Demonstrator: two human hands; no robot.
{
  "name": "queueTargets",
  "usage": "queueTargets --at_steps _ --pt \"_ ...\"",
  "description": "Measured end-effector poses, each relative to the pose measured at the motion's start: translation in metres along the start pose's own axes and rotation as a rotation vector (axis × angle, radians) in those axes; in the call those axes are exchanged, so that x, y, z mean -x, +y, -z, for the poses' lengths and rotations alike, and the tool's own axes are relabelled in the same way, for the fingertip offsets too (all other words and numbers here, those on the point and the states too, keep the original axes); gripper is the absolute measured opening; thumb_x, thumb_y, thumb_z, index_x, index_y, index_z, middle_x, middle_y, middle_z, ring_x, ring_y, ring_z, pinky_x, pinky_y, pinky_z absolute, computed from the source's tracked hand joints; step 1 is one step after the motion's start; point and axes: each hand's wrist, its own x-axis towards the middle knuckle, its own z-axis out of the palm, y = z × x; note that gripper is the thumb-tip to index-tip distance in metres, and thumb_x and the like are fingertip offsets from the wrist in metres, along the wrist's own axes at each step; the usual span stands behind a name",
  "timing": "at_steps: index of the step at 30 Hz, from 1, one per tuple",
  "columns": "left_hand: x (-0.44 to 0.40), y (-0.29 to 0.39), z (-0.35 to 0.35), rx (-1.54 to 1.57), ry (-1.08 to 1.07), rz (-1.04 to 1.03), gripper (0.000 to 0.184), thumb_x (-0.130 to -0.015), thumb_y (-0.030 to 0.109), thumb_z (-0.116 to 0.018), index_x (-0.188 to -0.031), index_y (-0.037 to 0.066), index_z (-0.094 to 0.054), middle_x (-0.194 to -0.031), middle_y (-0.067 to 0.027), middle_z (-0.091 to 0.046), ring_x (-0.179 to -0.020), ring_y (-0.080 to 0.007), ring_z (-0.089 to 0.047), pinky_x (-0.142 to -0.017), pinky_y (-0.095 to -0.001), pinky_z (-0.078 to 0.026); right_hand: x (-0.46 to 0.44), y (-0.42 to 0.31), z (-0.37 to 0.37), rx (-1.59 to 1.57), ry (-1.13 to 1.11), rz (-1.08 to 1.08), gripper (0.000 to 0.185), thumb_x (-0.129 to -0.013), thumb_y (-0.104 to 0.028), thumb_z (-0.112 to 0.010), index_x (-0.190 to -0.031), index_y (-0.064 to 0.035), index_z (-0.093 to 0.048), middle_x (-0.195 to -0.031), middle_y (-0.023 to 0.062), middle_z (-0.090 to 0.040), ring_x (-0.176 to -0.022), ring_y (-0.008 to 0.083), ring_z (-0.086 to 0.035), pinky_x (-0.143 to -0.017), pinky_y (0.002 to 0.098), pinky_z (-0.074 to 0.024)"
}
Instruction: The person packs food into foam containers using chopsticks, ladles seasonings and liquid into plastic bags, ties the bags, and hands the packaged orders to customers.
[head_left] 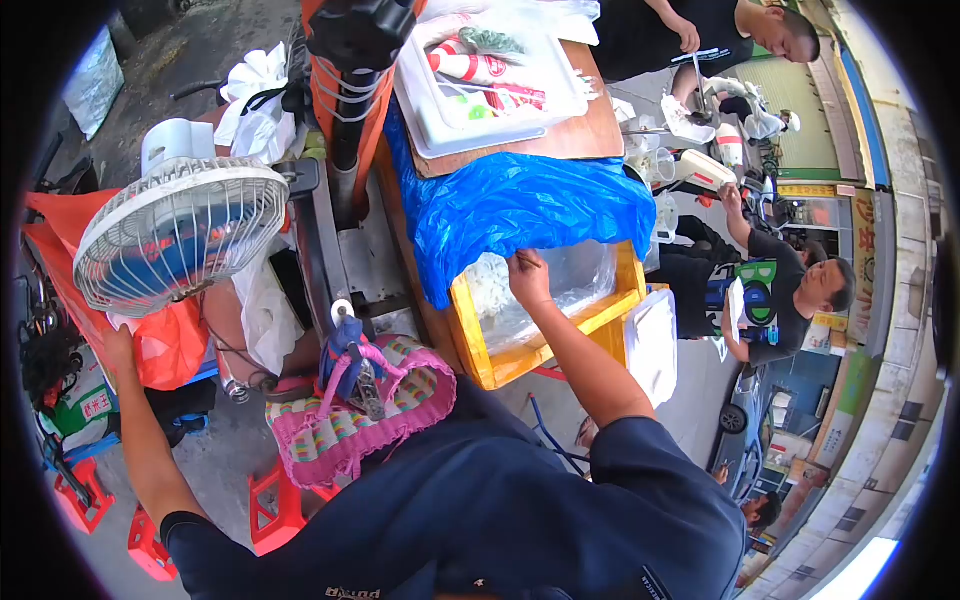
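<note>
My right hand [528,277] is closed at the edge of a blue plastic sheet [530,205], over a yellow crate [480,345] lined with clear plastic. White shredded stuff [490,287] lies in the crate, left of the hand. The fingers are curled; what they grip is too small to make out. Far to the left, my left hand [118,343] touches a red plastic bag [170,345], its fingers largely hidden.
A fan [180,235] and an orange pole [350,110] stand between my arms. A white tub [490,125] of bottles sits on a board [590,130]. People [770,290] stand at the right. Red stools [275,510] are at lower left.
</note>
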Motion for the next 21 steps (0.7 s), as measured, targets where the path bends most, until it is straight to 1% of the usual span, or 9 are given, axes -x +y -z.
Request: queueTargets --at_steps 2,5,7,8,11,13,15,19,21 --pt "0.037 0.025 0.085 0.037 0.225 -0.005 0.049 -0.082 0.035 -0.061 -0.105 -0.008 -0.060 -0.103 -0.0323 -0.067 -0.096 -0.0458 -0.066 -0.089 -0.0513 -0.049 -0.019 0.052 -0.028 0.206 -0.090 0.307 0.008 -0.088 -0.008 -0.065 -0.085 -0.0021 -0.069 -0.090 0.0190 -0.071 -0.088 0.0404 -0.067 -0.080 0.0432 -0.0532" --pt "0.086 0.037 0.213 0.191 0.195 0.176 0.044 -0.085 0.031 -0.069 -0.106 -0.007 -0.061 -0.098 -0.0242 -0.068 -0.088 -0.0370 -0.068 -0.083 -0.0445 -0.053 0.006 0.026 -0.021 -0.375 -0.297 -0.084 0.010 -0.092 -0.012 -0.070 -0.095 -0.0030 -0.071 -0.086 0.0081 -0.074 -0.079 0.0176 -0.069 -0.074 0.0296 -0.0525" --pt "0.132 0.029 0.263 0.691 0.419 0.146 0.044 -0.085 0.029 -0.075 -0.113 -0.003 -0.064 -0.100 -0.0129 -0.071 -0.082 -0.0256 -0.067 -0.075 -0.0390 -0.053 0.030 0.024 0.014 -0.438 -0.497 -0.126 0.013 -0.094 -0.017 -0.071 -0.098 -0.0047 -0.071 -0.084 0.0031 -0.073 -0.078 0.0092 -0.065 -0.072 0.0268 -0.0513" --pt "0.171 0.047 0.303 0.980 0.388 0.211 0.040 -0.084 0.015 -0.080 -0.116 -0.001 -0.061 -0.112 -0.0089 -0.067 -0.093 -0.0205 -0.066 -0.073 -0.0336 -0.056 0.032 0.038 0.029 -0.340 -0.578 -0.085 0.013 -0.094 -0.018 -0.071 -0.097 -0.0052 -0.072 -0.086 0.0057 -0.074 -0.078 0.0122 -0.066 -0.072 0.0288 -0.0522" --pt "0.230 -0.023 0.363 0.882 0.257 -0.024 0.051 -0.090 0.013 -0.075 -0.133 -0.002 -0.053 -0.125 -0.0130 -0.062 -0.113 -0.0227 -0.061 -0.091 -0.0391 -0.054 0.016 0.078 0.065 -0.210 -0.710 -0.013 0.017 -0.094 -0.022 -0.069 -0.096 -0.0049 -0.072 -0.084 0.0090 -0.073 -0.075 0.0161 -0.066 -0.071 0.0326 -0.0523" --pt "0.344 0.089 0.407 1.514 0.287 0.183 0.059 -0.092 0.014 -0.073 -0.142 -0.001 -0.044 -0.135 -0.0140 -0.057 -0.121 -0.0279 -0.058 -0.103 -0.0452 -0.051 0.000 0.102 0.065 -0.129 -0.659 -0.027 0.018 -0.095 -0.022 -0.069 -0.099 -0.0049 -0.072 -0.088 0.0078 -0.073 -0.080 0.0160 -0.066 -0.074 0.0326 -0.0528" --pt "0.415 0.123 0.414 1.670 0.154 0.174 0.061 -0.095 0.014 -0.069 -0.145 -0.002 -0.040 -0.140 -0.0164 -0.053 -0.126 -0.0292 -0.056 -0.106 -0.0461 -0.050 -0.013 0.120 0.059 -0.043 -0.606 -0.034 0.019 -0.096 -0.023 -0.068 -0.102 -0.0049 -0.072 -0.091 0.0066 -0.073 -0.085 0.0159 -0.066 -0.076 0.0326 -0.0533" --pt "0.548 0.229 0.381 1.687 0.012 0.268 0.053 -0.098 0.015 -0.065 -0.144 -0.001 -0.042 -0.139 -0.0142 -0.056 -0.126 -0.0251 -0.057 -0.103 -0.0409 -0.051 -0.020 0.116 0.062 -0.759 -0.806 -0.489 0.023 -0.099 -0.024 -0.065 -0.104 -0.0020 -0.066 -0.094 0.0052 -0.070 -0.084 0.0145 -0.064 -0.076 0.0287 -0.0528" --pt "0.603 0.281 0.347 1.699 -0.144 0.264 0.047 -0.098 0.013 -0.064 -0.140 0.000 -0.046 -0.136 -0.0117 -0.059 -0.124 -0.0235 -0.058 -0.102 -0.0381 -0.051 -0.038 0.137 0.056 -0.713 -0.509 -0.612 0.021 -0.100 -0.025 -0.063 -0.107 -0.0052 -0.066 -0.096 0.0045 -0.070 -0.082 0.0145 -0.064 -0.076 0.0292 -0.0528"
